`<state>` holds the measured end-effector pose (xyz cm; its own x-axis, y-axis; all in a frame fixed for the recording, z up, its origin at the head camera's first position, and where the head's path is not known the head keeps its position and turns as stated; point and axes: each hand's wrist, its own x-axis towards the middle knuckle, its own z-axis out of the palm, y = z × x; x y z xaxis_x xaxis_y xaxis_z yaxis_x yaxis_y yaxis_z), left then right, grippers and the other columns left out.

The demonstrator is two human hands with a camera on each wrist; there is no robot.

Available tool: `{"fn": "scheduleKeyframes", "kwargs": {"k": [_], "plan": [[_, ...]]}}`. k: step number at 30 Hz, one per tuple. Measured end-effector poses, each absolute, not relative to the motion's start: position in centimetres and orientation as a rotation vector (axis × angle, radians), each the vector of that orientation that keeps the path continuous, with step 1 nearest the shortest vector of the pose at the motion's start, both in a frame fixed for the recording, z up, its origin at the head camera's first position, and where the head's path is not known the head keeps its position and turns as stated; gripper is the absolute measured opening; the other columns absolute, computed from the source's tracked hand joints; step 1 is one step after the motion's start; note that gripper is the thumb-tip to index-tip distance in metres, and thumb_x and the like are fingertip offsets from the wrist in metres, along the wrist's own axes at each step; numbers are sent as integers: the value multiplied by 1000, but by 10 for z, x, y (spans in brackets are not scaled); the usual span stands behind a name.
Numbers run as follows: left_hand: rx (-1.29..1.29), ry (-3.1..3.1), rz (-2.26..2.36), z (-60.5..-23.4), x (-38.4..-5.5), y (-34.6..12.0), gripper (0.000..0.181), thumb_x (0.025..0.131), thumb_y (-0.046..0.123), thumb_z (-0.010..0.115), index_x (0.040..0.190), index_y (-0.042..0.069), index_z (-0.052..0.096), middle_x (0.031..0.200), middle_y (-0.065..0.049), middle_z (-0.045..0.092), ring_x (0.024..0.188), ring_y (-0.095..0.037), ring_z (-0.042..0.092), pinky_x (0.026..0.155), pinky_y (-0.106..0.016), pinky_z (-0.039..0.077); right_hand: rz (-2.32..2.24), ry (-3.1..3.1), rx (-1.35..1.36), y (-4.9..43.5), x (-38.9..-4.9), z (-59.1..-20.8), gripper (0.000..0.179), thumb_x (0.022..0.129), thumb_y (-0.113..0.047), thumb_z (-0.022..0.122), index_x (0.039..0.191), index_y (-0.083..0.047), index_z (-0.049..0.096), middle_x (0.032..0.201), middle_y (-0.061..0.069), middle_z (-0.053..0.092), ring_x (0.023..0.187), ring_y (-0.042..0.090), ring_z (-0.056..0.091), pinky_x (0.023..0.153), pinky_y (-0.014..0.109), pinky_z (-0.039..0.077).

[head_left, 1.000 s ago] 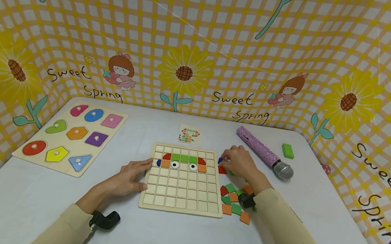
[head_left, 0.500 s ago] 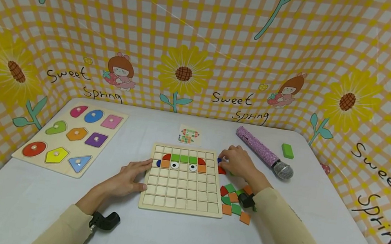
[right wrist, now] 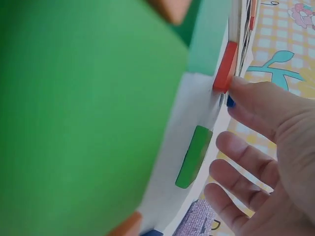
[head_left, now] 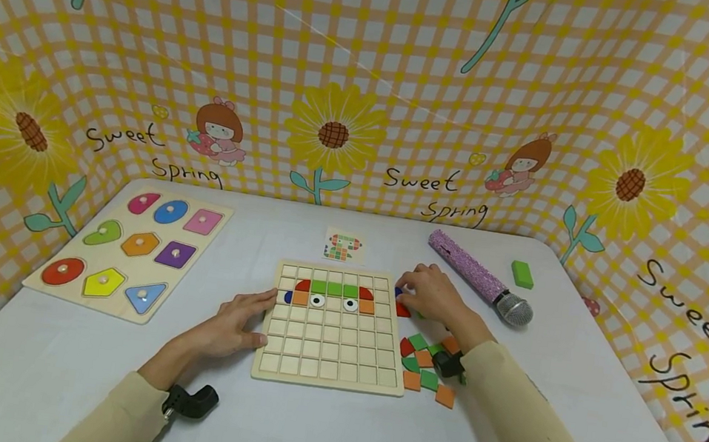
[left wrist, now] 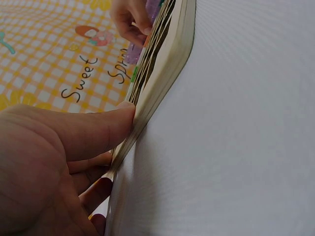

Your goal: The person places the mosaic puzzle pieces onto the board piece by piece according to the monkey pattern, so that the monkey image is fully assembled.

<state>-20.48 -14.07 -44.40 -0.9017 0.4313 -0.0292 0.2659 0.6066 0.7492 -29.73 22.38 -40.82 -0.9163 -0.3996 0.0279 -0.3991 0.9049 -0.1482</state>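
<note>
A wooden grid board (head_left: pixel 330 352) lies mid-table, with red, green and orange tiles, two eye tiles (head_left: pixel 317 300) and a blue half-round tile (head_left: pixel 288 297) in its upper rows. My left hand (head_left: pixel 229 325) rests at the board's left edge, thumb and fingers spread along it; the left wrist view shows the thumb (left wrist: pixel 106 129) against the rim. Just off the upper right edge, my right hand (head_left: pixel 435 294) pinches a small blue tile (right wrist: pixel 230 102) between thumb and forefinger, its other fingers loose. A red tile (right wrist: pixel 226 68) lies against the thumb tip. The blue tile is mostly hidden.
Loose orange, green and red tiles (head_left: pixel 429 380) lie right of the board, partly under my right wrist. Behind stand a pattern card (head_left: pixel 344 245), a glittery microphone (head_left: pixel 472 270) and a green block (head_left: pixel 522 274). A knobbed shape puzzle (head_left: pixel 120 265) lies far left.
</note>
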Motion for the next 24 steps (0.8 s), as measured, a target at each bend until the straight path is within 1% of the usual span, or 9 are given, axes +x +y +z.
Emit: {"fn": "scheduleKeyframes", "kwargs": {"k": [7, 16, 24], "plan": [[577, 2625, 1163, -443, -204, -141, 68, 85, 11, 66, 145, 4, 34, 159, -4, 21, 144, -33, 16, 113, -59, 11, -336, 3080, -651, 223, -286, -399, 28, 83, -30, 70, 106, -14, 72, 101, 8, 63, 92, 25, 49, 81, 42, 43], [589, 2631, 1159, -442, -205, -141, 68, 85, 10, 66, 145, 3, 35, 158, -6, 22, 144, -34, 17, 112, -60, 12, -349, 3032, -750, 211, -265, -395, 24, 82, -29, 72, 102, -15, 73, 100, 7, 62, 89, 22, 47, 78, 38, 40], [592, 2620, 1167, -443, -204, -141, 68, 85, 10, 65, 145, 2, 34, 159, -6, 21, 144, -35, 16, 112, -61, 11, -306, 3027, -773, 200, -263, -399, 22, 83, -30, 71, 101, -16, 73, 98, 4, 63, 86, 21, 47, 75, 35, 40]]}}
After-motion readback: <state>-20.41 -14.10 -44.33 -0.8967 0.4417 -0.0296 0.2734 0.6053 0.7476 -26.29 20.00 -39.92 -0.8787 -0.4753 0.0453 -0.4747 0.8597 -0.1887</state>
